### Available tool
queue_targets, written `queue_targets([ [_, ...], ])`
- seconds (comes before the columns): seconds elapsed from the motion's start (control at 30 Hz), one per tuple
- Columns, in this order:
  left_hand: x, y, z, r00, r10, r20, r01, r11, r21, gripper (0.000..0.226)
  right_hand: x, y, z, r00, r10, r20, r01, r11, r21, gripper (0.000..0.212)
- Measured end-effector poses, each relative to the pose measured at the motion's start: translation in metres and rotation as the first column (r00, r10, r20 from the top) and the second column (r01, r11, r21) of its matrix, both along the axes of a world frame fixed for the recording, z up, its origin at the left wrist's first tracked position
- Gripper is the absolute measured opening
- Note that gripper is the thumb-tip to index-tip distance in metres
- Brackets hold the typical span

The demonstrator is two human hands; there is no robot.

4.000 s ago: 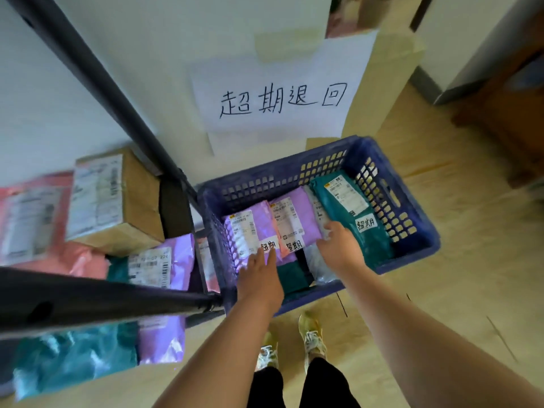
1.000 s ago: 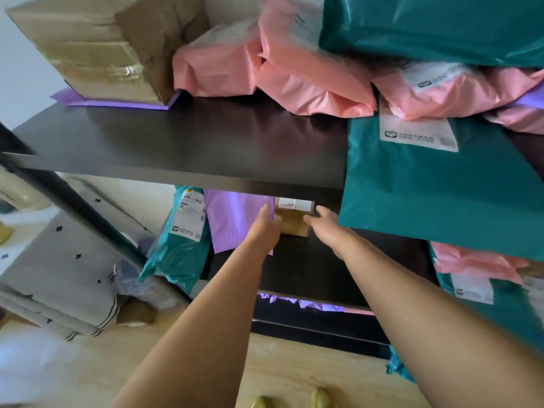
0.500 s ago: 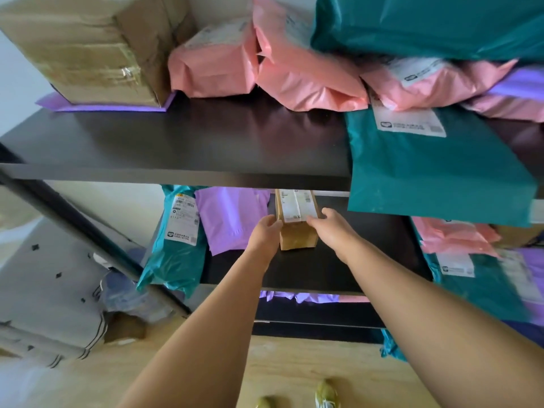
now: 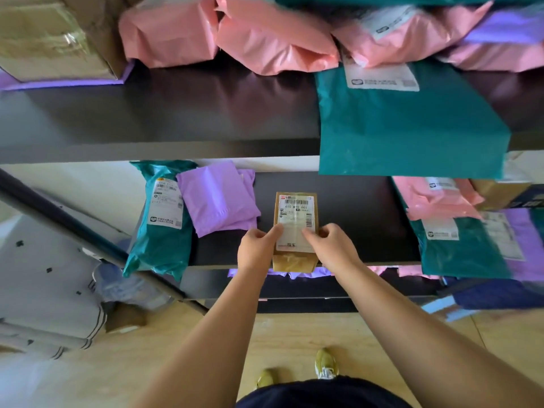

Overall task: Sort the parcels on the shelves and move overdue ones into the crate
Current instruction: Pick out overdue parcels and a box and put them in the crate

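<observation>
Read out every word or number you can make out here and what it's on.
"610 M10 601": white label on the small brown box, gripped by the left hand and right hand.
Rest of that label: too small to read.
Label on the left teal mailer: too small to read.
Label on the large teal mailer, upper shelf: blurred.
Label on the pink mailer, lower shelf: blurred.

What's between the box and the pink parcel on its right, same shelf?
Only bare shelf lies between the box and the pink parcel, as the head view shows.
</observation>
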State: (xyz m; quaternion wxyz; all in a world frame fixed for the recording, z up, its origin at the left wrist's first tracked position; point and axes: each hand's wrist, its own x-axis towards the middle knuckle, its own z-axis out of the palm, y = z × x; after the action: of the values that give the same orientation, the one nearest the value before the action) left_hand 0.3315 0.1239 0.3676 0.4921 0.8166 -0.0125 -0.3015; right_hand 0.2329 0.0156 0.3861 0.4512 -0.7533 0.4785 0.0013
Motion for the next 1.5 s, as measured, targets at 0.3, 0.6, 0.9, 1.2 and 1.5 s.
queue_targets([
  [0.3, -0.008, 0.003, -0.013, 0.975, -0.067, -0.211, 0.024, 0.980, -0.197, 0.055, -0.003, -0.002, -0.009, 0.985, -0.091, 0.147, 0.053, 0.968, 0.246, 0.049],
  [0.6, -0.018, 0.014, -0.011, 0.967, -0.118, -0.227, 0.074, 0.978, -0.196, 0.052, -0.020, 0.008, -0.023, 0.943, -0.156, 0.295, 0.049, 0.940, 0.339, 0.049],
  [0.9, -0.024, 0.021, -0.013, 0.966, -0.182, -0.183, 0.130, 0.955, -0.265, 0.047, -0.027, 0.003, -0.028, 0.952, -0.153, 0.267, 0.038, 0.919, 0.392, 0.050],
  [1.2, -0.025, 0.016, -0.010, 0.969, -0.156, -0.193, 0.110, 0.968, -0.227, 0.037, -0.032, 0.007, -0.028, 0.966, -0.161, 0.202, 0.076, 0.924, 0.375, 0.046],
  [1.5, -0.044, -0.044, -0.002, 0.962, -0.193, -0.194, 0.165, 0.975, -0.148, 0.061, -0.060, -0.028, -0.020, 0.926, -0.268, 0.265, 0.167, 0.922, 0.348, 0.057],
])
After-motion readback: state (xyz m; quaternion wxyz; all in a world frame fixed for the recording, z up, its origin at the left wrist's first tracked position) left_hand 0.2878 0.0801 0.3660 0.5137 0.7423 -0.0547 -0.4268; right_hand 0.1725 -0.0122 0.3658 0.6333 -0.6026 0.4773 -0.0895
